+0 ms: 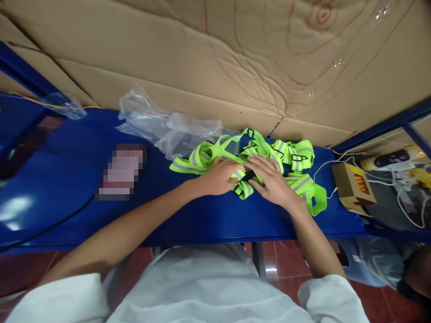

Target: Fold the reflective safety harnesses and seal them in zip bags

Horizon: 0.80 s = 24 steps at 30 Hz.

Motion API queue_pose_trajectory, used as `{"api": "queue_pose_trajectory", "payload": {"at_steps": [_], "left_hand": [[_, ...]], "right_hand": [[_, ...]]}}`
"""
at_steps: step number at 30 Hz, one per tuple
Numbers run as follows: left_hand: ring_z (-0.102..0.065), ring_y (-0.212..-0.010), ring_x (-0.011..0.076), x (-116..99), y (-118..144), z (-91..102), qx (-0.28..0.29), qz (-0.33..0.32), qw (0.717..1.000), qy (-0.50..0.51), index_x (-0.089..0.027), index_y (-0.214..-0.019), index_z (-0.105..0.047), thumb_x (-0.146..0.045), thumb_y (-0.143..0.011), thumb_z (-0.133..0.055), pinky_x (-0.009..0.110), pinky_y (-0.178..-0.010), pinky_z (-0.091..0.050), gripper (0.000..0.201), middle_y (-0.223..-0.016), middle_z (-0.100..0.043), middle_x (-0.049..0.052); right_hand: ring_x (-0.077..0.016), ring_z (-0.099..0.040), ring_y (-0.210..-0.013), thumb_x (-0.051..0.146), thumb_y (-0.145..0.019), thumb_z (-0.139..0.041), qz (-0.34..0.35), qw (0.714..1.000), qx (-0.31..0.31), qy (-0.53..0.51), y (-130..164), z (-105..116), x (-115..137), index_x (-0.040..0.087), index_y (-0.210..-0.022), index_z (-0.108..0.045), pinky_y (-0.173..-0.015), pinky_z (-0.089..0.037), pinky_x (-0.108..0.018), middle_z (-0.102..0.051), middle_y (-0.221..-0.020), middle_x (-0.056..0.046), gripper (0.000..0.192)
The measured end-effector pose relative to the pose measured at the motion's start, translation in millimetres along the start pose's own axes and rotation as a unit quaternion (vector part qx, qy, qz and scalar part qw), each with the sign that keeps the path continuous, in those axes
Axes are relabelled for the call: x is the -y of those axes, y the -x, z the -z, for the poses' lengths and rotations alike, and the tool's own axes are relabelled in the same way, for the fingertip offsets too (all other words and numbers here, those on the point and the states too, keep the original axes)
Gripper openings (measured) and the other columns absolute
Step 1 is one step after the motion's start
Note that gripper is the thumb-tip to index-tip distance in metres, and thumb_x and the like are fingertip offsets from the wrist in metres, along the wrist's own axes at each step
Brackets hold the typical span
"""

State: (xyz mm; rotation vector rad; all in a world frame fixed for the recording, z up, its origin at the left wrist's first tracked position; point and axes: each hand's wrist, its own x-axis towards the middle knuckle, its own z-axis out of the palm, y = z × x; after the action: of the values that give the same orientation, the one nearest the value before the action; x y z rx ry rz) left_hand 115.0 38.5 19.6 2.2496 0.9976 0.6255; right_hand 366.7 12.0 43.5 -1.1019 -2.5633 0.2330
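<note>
A tangle of neon-yellow reflective straps (202,157) with grey stripes and black buckles lies on the blue table (215,220), near its back edge. My left hand (222,176) is closed on part of a strap, its fingers curled. Close beside it, my right hand (269,179) rests over the straps with fingers extended, palm down, touching the pile. What lies beneath its palm is hidden. More strap (313,193) spreads out to the right of my right wrist, and a rolled bundle with a buckle (299,156) sits behind it.
Crumpled clear plastic bags (161,123) lie behind the left forearm. Further left is a blurred-out phone-shaped object (121,172) with a black cable. A small open cardboard box (352,188) and white cables stand at the right. A cardboard wall (151,58) rises behind. Someone sits at far right.
</note>
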Motion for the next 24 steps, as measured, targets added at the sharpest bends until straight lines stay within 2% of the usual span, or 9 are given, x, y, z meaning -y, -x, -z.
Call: {"api": "queue_pose_trajectory", "payload": {"at_steps": [2, 4, 7, 9, 12, 15, 18, 21, 24], "left_hand": [[-0.07, -0.104, 0.0292, 3, 5, 14.9, 0.053, -0.013, 0.996, 0.067, -0.021, -0.119, -0.071, -0.021, -0.091, -0.061, 0.043, -0.095, -0.047, 0.031, -0.11, -0.078, 0.008], [-0.07, -0.098, 0.0259, 1, 11, 23.7, 0.064, -0.013, 0.995, 0.079, -0.022, -0.122, -0.068, -0.023, -0.093, -0.054, 0.038, -0.088, -0.049, 0.032, -0.106, -0.075, 0.006], [-0.066, -0.115, 0.0312, -13, 22, 22.8, -0.003, -0.028, 0.998, -0.055, -0.02, -0.127, -0.063, -0.027, -0.092, -0.06, 0.049, -0.104, -0.046, 0.036, -0.124, -0.07, 0.012], [-0.062, -0.126, 0.038, -25, 29, 17.0, -0.036, -0.055, 0.983, -0.169, -0.017, -0.133, -0.061, -0.033, -0.091, -0.07, 0.058, -0.113, -0.038, 0.046, -0.135, -0.065, 0.018], [-0.063, -0.127, 0.0389, -37, 37, 10.9, -0.066, -0.084, 0.961, -0.255, -0.015, -0.135, -0.06, -0.032, -0.094, -0.072, 0.058, -0.113, -0.04, 0.046, -0.134, -0.066, 0.019], [-0.066, -0.124, 0.0359, -39, 44, 10.5, -0.1, -0.115, 0.949, -0.277, -0.016, -0.131, -0.063, -0.031, -0.096, -0.071, 0.051, -0.108, -0.048, 0.039, -0.136, -0.066, 0.018], [-0.068, -0.123, 0.0333, -35, 52, 9.2, -0.12, -0.115, 0.951, -0.259, -0.017, -0.124, -0.066, -0.031, -0.098, -0.069, 0.047, -0.103, -0.053, 0.029, -0.139, -0.066, 0.017], [-0.07, -0.119, 0.0324, -31, 60, 4.3, -0.116, -0.111, 0.949, -0.272, -0.016, -0.122, -0.068, -0.025, -0.097, -0.066, 0.048, -0.101, -0.054, 0.026, -0.136, -0.069, 0.015], [-0.07, -0.118, 0.0324, -25, 68, -1.3, -0.113, -0.155, 0.928, -0.32, -0.012, -0.122, -0.069, -0.021, -0.097, -0.061, 0.051, -0.103, -0.051, 0.027, -0.129, -0.073, 0.015]], "right_hand": [[-0.0349, -0.052, -0.149, 0.04, -0.103, -0.063, -0.021, 1.0, -0.003, 0.009, 1, -7, 0, 0.027, -0.157, -0.049, -0.125, -0.033, -0.062, -0.058, -0.158, -0.012, 0.057], [-0.0346, -0.064, -0.134, 0.043, -0.104, -0.061, -0.039, 0.999, -0.011, -0.006, -4, -11, 3, 0.022, -0.151, -0.056, -0.116, -0.043, -0.059, -0.069, -0.143, -0.015, 0.051], [-0.0303, -0.074, -0.115, 0.042, -0.108, -0.053, -0.081, 0.991, -0.016, -0.101, -13, -11, 12, 0.022, -0.134, -0.067, -0.102, -0.055, -0.049, -0.077, -0.124, -0.012, 0.037], [-0.0276, -0.075, -0.114, 0.044, -0.107, -0.055, -0.126, 0.974, -0.022, -0.189, -17, -9, 18, 0.025, -0.128, -0.07, -0.1, -0.057, -0.044, -0.079, -0.123, -0.008, 0.032], [-0.0264, -0.073, -0.121, 0.047, -0.103, -0.061, -0.178, 0.948, -0.038, -0.262, -19, -4, 24, 0.027, -0.127, -0.069, -0.103, -0.057, -0.042, -0.078, -0.125, -0.005, 0.032], [-0.0259, -0.071, -0.124, 0.047, -0.103, -0.062, -0.185, 0.942, -0.055, -0.273, -15, -2, 28, 0.028, -0.128, -0.068, -0.107, -0.055, -0.042, -0.076, -0.127, -0.005, 0.033], [-0.0253, -0.071, -0.122, 0.047, -0.102, -0.063, -0.186, 0.941, -0.06, -0.277, -12, -9, 32, 0.028, -0.127, -0.068, -0.107, -0.055, -0.042, -0.075, -0.126, -0.005, 0.031], [-0.0248, -0.074, -0.114, 0.046, -0.102, -0.063, -0.185, 0.938, -0.051, -0.288, -10, -20, 38, 0.028, -0.123, -0.068, -0.102, -0.058, -0.041, -0.077, -0.12, -0.005, 0.028], [-0.0245, -0.074, -0.113, 0.045, -0.098, -0.071, -0.148, 0.939, -0.013, -0.311, -6, -30, 42, 0.027, -0.128, -0.065, -0.102, -0.059, -0.04, -0.076, -0.122, -0.006, 0.036]]}}
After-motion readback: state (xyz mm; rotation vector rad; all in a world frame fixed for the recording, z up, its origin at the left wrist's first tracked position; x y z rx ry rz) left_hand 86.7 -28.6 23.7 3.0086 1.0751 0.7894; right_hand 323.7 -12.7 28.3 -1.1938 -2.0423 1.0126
